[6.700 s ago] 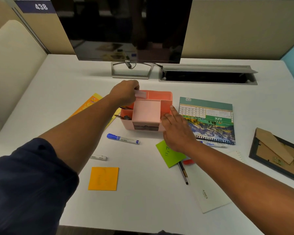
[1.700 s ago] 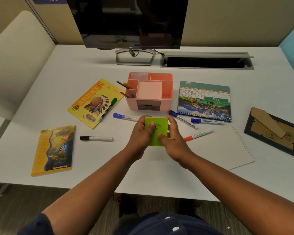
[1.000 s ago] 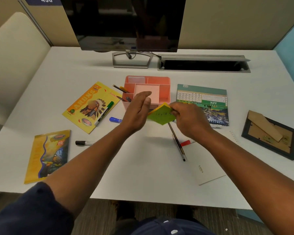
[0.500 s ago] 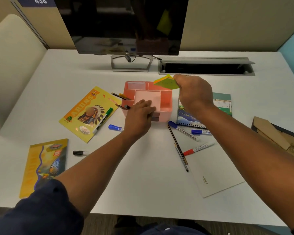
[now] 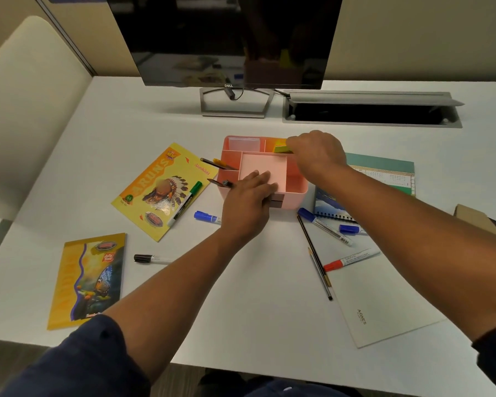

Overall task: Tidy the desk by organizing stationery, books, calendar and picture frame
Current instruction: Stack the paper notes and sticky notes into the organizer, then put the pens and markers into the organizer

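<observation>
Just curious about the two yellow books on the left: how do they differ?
The ARUNS book lies farther back, turned diagonally, with a green-capped marker resting on it. The butterfly book lies nearer the desk's front edge, almost straight, with nothing on it. Both lie flat, cover up, and neither hand touches them.

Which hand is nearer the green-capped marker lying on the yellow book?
Left. The left hand rests on the pink organizer just right of the green-capped marker; the right hand holds sticky notes over the organizer's far right corner.
</observation>
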`<control>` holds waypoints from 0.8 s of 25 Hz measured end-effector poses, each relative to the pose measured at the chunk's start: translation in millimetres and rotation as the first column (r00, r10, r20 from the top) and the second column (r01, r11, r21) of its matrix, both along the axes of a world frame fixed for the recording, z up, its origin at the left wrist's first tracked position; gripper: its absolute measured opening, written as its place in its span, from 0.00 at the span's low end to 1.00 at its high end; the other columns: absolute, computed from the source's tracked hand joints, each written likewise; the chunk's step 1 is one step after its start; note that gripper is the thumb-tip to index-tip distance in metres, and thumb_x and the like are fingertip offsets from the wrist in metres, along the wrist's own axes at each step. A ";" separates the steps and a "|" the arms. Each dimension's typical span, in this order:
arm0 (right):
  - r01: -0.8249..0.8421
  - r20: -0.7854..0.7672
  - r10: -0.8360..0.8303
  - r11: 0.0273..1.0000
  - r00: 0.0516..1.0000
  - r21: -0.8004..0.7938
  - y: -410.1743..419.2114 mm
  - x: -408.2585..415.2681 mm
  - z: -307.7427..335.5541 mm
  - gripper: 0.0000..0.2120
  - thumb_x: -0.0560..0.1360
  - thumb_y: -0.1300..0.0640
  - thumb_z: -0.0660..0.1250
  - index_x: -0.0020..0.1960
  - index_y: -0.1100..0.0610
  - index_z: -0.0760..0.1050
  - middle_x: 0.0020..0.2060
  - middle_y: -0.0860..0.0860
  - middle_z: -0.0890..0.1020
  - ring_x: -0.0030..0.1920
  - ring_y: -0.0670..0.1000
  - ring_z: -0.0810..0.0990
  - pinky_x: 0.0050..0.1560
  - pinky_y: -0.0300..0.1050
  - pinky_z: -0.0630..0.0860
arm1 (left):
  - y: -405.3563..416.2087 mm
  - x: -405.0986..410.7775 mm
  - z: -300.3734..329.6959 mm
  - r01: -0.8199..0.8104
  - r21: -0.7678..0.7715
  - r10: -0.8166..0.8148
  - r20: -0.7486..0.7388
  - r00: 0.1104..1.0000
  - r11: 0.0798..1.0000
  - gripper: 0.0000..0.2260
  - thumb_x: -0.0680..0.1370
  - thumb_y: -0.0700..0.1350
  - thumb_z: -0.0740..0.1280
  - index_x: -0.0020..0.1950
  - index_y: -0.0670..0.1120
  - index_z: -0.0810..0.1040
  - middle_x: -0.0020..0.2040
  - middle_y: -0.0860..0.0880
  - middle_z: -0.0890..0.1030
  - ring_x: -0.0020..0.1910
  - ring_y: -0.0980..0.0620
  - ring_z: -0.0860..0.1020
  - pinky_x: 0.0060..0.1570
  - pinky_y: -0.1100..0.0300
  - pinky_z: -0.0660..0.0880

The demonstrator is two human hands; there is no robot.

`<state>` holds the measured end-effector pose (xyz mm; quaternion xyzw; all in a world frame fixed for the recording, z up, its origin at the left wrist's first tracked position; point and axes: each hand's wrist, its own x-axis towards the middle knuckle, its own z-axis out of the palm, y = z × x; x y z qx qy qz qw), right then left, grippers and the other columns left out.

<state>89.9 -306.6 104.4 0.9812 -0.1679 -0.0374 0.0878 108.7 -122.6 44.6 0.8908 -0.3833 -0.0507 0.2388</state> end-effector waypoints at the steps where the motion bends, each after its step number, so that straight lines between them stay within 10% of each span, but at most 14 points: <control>1: 0.000 -0.033 -0.001 1.000 0.999 -0.010 -0.3 2.1 -2.5 0.13 0.80 0.55 0.64 0.64 0.53 0.75 0.52 0.56 0.82 0.51 0.58 0.79 0.48 0.51 0.76 | -0.1 -0.3 0.2 0.001 0.000 -0.001 -0.001 1.000 1.000 0.13 0.81 0.42 0.67 0.65 0.48 0.82 0.71 0.47 0.76 0.72 0.42 0.72 0.69 0.44 0.69; 12: -0.006 0.166 -0.031 0.975 0.986 0.221 4.9 -18.6 -20.8 0.27 0.77 0.58 0.70 0.74 0.57 0.67 0.65 0.58 0.78 0.62 0.61 0.75 0.62 0.56 0.73 | -0.6 -1.6 -2.0 -0.016 0.016 0.016 0.000 1.000 1.000 0.13 0.81 0.44 0.67 0.65 0.49 0.81 0.71 0.48 0.76 0.72 0.44 0.72 0.70 0.46 0.68; 20: -0.117 0.437 -0.098 0.891 0.894 0.439 32.1 -112.0 -23.5 0.14 0.80 0.63 0.64 0.64 0.66 0.77 0.54 0.63 0.84 0.53 0.64 0.82 0.53 0.59 0.79 | 2.1 -1.8 -6.2 0.006 0.001 -0.006 0.061 0.998 1.000 0.13 0.80 0.43 0.67 0.65 0.48 0.81 0.70 0.47 0.77 0.72 0.44 0.72 0.68 0.44 0.70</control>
